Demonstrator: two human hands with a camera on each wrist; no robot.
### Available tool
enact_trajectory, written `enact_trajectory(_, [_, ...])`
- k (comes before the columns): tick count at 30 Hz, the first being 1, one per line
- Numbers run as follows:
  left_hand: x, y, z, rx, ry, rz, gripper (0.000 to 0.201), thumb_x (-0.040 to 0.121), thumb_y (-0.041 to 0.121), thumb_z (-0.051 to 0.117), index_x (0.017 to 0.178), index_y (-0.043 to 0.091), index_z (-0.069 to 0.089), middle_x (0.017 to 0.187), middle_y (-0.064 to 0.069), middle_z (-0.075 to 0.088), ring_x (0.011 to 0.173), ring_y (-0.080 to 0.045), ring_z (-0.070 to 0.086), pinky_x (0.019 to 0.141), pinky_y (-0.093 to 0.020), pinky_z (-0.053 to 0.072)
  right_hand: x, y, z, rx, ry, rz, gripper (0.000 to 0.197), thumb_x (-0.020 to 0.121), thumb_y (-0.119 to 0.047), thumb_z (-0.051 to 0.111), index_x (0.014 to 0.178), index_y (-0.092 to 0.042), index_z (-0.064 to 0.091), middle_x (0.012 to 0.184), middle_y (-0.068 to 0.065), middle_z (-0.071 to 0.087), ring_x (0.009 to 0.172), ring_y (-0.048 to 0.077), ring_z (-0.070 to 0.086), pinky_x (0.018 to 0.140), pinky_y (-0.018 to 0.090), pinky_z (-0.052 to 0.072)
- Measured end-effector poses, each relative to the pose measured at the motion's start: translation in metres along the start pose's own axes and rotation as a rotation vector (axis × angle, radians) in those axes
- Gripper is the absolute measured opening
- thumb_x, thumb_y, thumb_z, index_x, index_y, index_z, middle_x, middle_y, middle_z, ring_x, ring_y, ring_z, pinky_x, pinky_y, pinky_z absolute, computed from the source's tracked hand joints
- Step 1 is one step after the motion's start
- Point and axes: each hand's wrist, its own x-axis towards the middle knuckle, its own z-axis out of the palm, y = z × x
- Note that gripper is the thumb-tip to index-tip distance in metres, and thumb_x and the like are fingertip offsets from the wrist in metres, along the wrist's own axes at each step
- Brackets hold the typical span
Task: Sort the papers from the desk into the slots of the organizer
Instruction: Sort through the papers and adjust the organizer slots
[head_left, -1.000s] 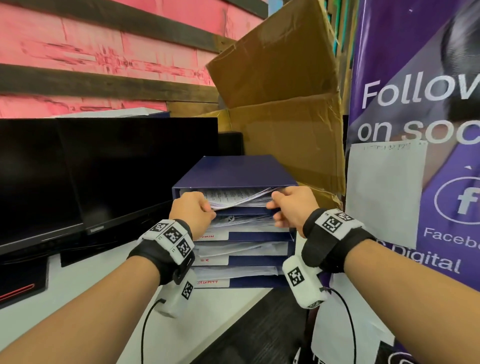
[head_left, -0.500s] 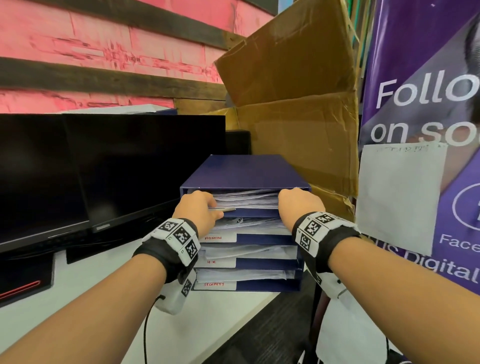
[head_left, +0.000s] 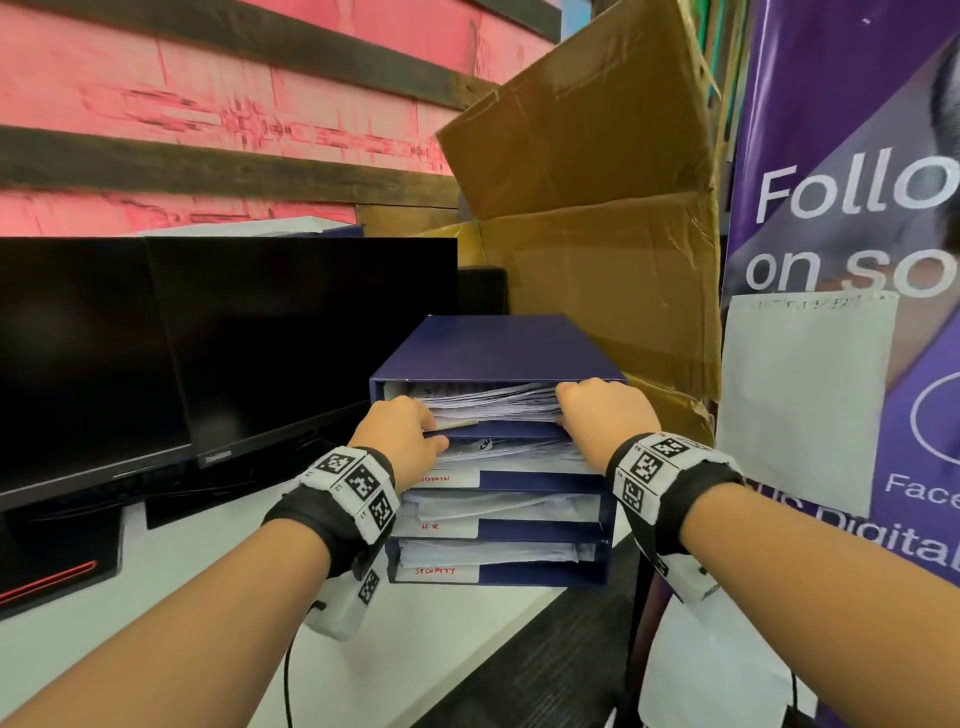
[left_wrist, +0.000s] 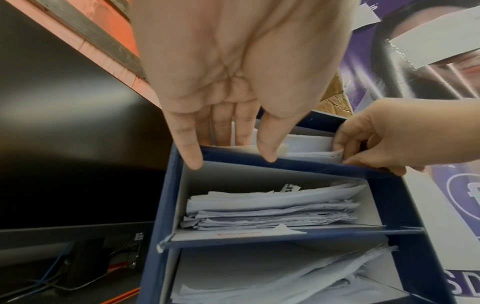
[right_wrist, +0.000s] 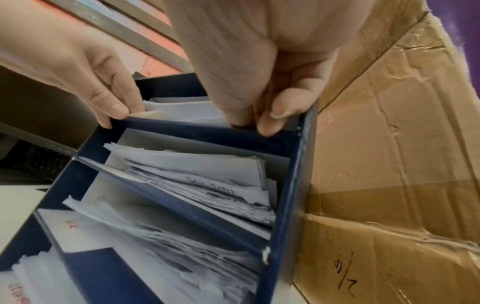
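Note:
A blue organizer (head_left: 498, 348) with several stacked slots stands on the white desk, and every slot holds white papers. The paper stack (head_left: 493, 402) in the top slot lies inside the opening. My left hand (head_left: 415, 421) is at that slot's left end: straight fingers reach in over the stack (left_wrist: 309, 144), and thumb and index tips rest on the shelf edge. My right hand (head_left: 587, 405) is at the right end, fingers curled round the stack's right edge (right_wrist: 187, 111) with the thumb on the shelf lip. The left wrist view shows my right hand (left_wrist: 363, 148) pinching the stack's corner.
Two dark monitors (head_left: 208, 338) stand to the left of the organizer. A large cardboard box (head_left: 597, 260) leans behind and to its right. A purple banner (head_left: 857, 208) with a taped white sheet (head_left: 800, 395) fills the right side. The desk edge (head_left: 493, 649) runs just below the organizer.
The stack stuck out of the top slot one second ago. It now lies deeper inside, and both hands have moved forward to the slot mouth.

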Motion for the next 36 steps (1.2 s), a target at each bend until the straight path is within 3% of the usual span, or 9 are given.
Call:
enact_trajectory(4, [0.003,-0.001,0.0,0.055,-0.008,0.027,0.029,0.091,0.028,0.062,0.114,0.011,0.067,0.115,-0.007,0.066,0.106,-0.023,0.061,0.089,-0.03,0.048,-0.008,0.0,0.006,-0.006,0.011,-0.051,0.037,0.09,0.003,0.049,0.126,-0.005,0.039,0.106,0.012,0.064,0.088,0.032,0.066,0.061,0.034,0.04])
enact_trajectory(7, [0.005,-0.002,-0.001,0.08,-0.004,0.045,0.027,0.09,0.026,0.064,0.112,0.011,0.068,0.112,-0.007,0.066,0.103,-0.024,0.061,0.09,-0.031,0.05,-0.009,-0.001,0.012,0.02,0.017,-0.051,0.045,0.088,0.005,0.05,0.128,-0.006,0.033,0.09,0.009,0.061,0.068,0.031,0.057,0.057,0.035,0.04])
enact_trajectory(9, [0.005,-0.002,-0.001,0.097,-0.002,0.063,0.027,0.089,0.026,0.065,0.112,0.012,0.067,0.111,-0.006,0.066,0.103,-0.023,0.061,0.09,-0.031,0.05,-0.009,0.0,0.014,0.037,0.016,-0.056,0.041,0.088,0.004,0.05,0.125,-0.008,0.035,0.086,0.007,0.057,0.065,0.03,0.052,0.058,0.035,0.041])
enact_trajectory(14, [0.005,-0.003,-0.002,0.122,0.004,0.091,0.026,0.088,0.027,0.065,0.11,0.012,0.068,0.109,-0.005,0.066,0.101,-0.022,0.061,0.089,-0.03,0.05,-0.004,-0.003,0.012,-0.044,-0.02,-0.1,0.026,0.091,0.001,0.047,0.109,-0.011,0.06,0.117,0.007,0.058,0.089,0.032,0.064,0.061,0.036,0.043])
enact_trajectory(20, [0.003,-0.005,-0.004,0.143,-0.012,0.104,0.028,0.089,0.027,0.063,0.114,0.015,0.066,0.112,-0.005,0.065,0.105,-0.022,0.059,0.088,-0.028,0.045,0.007,-0.012,0.003,-0.101,-0.154,-0.061,0.027,0.096,-0.003,0.04,0.116,-0.007,0.058,0.116,0.012,0.06,0.101,0.033,0.063,0.073,0.038,0.045])
enact_trajectory(27, [0.0,-0.007,-0.008,0.093,-0.045,0.113,0.031,0.09,0.027,0.063,0.118,0.013,0.065,0.117,-0.004,0.064,0.108,-0.019,0.059,0.093,-0.027,0.046,0.017,-0.015,-0.002,-0.111,-0.365,-0.067,0.028,0.093,-0.001,0.047,0.119,-0.004,0.058,0.121,0.014,0.061,0.106,0.033,0.061,0.088,0.043,0.051])
enact_trajectory(31, [-0.007,-0.009,-0.01,0.095,-0.019,0.127,0.027,0.091,0.027,0.062,0.114,0.014,0.066,0.118,-0.003,0.063,0.108,-0.019,0.059,0.093,-0.027,0.046,0.008,-0.016,-0.002,-0.172,-0.354,-0.097,0.042,0.093,-0.001,0.049,0.134,-0.005,0.046,0.151,0.015,0.026,0.118,0.033,0.055,0.087,0.044,0.048])
enact_trajectory(36, [-0.018,-0.006,-0.015,0.12,0.096,0.131,0.025,0.089,0.031,0.062,0.111,0.021,0.056,0.116,0.003,0.052,0.1,-0.018,0.056,0.087,-0.032,0.048,-0.023,-0.013,0.001,-0.19,-0.28,-0.144,0.062,0.095,-0.002,0.043,0.15,0.003,0.016,0.159,0.016,0.002,0.114,0.026,0.058,0.085,0.038,0.051])
